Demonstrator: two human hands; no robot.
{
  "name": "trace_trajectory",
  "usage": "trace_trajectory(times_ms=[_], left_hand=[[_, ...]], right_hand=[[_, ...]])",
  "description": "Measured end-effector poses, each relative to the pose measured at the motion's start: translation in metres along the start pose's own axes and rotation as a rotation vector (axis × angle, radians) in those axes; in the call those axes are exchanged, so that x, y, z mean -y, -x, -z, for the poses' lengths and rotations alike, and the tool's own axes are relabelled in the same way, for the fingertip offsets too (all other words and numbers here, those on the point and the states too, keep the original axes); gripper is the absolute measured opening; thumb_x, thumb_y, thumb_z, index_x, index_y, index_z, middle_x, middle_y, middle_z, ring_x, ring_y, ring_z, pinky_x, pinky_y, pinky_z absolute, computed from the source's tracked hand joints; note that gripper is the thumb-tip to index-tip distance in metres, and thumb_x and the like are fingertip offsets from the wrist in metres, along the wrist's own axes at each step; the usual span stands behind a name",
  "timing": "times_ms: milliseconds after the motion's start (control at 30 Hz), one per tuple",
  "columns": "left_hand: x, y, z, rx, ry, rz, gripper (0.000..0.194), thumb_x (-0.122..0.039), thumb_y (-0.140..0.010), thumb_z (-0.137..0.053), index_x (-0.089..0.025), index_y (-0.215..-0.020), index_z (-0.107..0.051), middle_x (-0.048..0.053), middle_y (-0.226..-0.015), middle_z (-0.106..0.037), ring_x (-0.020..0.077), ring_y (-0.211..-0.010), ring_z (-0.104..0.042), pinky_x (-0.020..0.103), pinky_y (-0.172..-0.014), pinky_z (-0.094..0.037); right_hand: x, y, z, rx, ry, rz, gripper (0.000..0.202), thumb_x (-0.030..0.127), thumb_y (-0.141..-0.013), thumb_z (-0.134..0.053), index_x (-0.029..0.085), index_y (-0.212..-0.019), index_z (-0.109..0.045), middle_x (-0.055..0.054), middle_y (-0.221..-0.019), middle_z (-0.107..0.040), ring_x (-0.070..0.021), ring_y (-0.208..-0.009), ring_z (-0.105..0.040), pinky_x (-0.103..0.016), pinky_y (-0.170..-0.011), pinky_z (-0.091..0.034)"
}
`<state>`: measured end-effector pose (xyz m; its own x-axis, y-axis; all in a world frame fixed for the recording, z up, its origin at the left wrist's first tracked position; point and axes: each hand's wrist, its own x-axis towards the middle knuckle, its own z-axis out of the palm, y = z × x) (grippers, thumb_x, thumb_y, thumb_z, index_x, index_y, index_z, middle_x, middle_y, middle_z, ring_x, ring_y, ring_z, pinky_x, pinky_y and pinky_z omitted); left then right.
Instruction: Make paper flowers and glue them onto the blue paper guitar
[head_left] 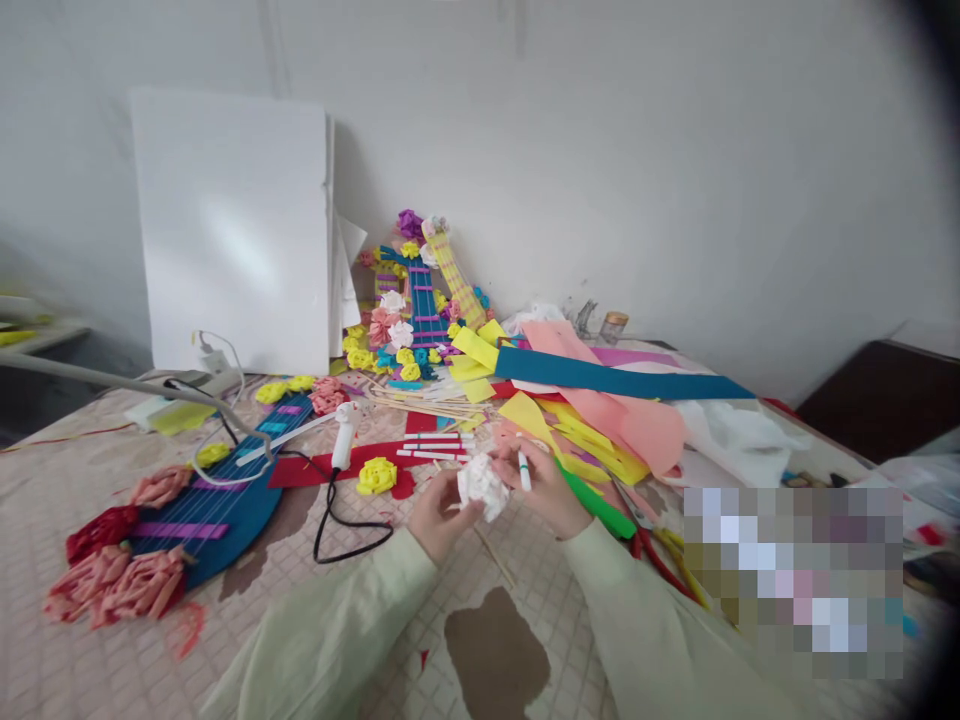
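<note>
My left hand point(442, 515) has its fingers closed on the lower left of a crumpled white paper flower point(484, 487), held above the table in front of me. On the flower's right side, my right hand point(546, 487) is closed around a thin white marker point(524, 470) with a green band, its fingertips close to the petals. Beneath the flower a thin wooden stick point(495, 558) slants across the tabletop. Several similar white markers point(435, 446) lie on a red strip just beyond my left hand, next to a yellow paper flower point(377, 476).
A blue paper guitar point(247, 515) with pink and red flowers lies at the left, near a glue gun point(344, 436) with a black cord. Decorated guitars point(427, 305) lean on the wall. Coloured paper strips point(615, 377) and scissors point(649, 540) are at the right.
</note>
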<state>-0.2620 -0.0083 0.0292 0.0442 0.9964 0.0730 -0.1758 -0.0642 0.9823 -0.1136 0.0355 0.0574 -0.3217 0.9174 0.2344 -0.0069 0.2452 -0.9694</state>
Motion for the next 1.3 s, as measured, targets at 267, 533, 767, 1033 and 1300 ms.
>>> trace_trajectory(times_ms=[267, 533, 767, 1033, 1300], left_hand=[[0.003, 0.003, 0.008, -0.183, 0.345, 0.081, 0.04, -0.024, -0.058, -0.066, -0.015, -0.094, -0.05, 0.005, -0.092, -0.058, 0.0162, -0.078, -0.057, 0.03, -0.066, -0.049], [0.004, 0.008, 0.01, -0.228, 0.508, 0.191, 0.036, -0.026, -0.053, -0.069, -0.017, -0.086, -0.058, 0.0, -0.071, -0.062, 0.0088, -0.05, -0.054, 0.018, -0.041, -0.042], [0.006, 0.013, 0.006, -0.255, 0.359, 0.109, 0.034, -0.023, -0.05, -0.072, -0.014, -0.081, -0.061, 0.003, -0.073, -0.064, 0.0124, -0.06, -0.057, 0.02, -0.05, -0.046], [0.008, 0.012, 0.018, -0.163, -0.129, -0.053, 0.023, -0.024, -0.062, -0.061, -0.011, -0.08, -0.06, 0.005, -0.073, -0.064, 0.0151, -0.066, -0.056, 0.024, -0.059, -0.045], [0.006, 0.013, 0.023, -0.113, -0.557, -0.348, 0.022, -0.02, -0.067, -0.055, -0.014, -0.088, -0.059, 0.008, -0.083, -0.061, 0.0189, -0.076, -0.055, 0.03, -0.07, -0.045]], right_hand=[[0.0, -0.007, -0.018, -0.094, 0.024, 0.085, 0.015, 0.033, -0.076, -0.047, 0.019, -0.08, -0.046, -0.004, -0.086, -0.056, -0.0144, -0.077, -0.054, -0.028, -0.067, -0.045], [-0.006, 0.014, -0.014, -0.034, -0.005, -0.005, 0.019, 0.027, -0.068, -0.059, 0.019, -0.081, -0.046, -0.002, -0.082, -0.053, -0.0113, -0.064, -0.054, -0.024, -0.054, -0.047], [-0.01, 0.018, -0.022, -0.105, 0.084, 0.043, 0.019, 0.028, -0.068, -0.059, 0.02, -0.082, -0.048, -0.002, -0.079, -0.054, -0.0128, -0.068, -0.054, -0.025, -0.058, -0.047], [-0.005, 0.018, -0.011, -0.295, -0.094, 0.144, 0.039, 0.043, -0.082, -0.026, 0.018, -0.095, -0.052, -0.002, -0.063, -0.052, -0.0106, -0.048, -0.047, -0.022, -0.038, -0.034], [0.006, 0.036, -0.018, -0.325, 0.115, 0.199, 0.009, 0.023, -0.074, -0.051, 0.019, -0.08, -0.056, 0.002, -0.056, -0.051, -0.0091, -0.047, -0.046, -0.022, -0.041, -0.036]])
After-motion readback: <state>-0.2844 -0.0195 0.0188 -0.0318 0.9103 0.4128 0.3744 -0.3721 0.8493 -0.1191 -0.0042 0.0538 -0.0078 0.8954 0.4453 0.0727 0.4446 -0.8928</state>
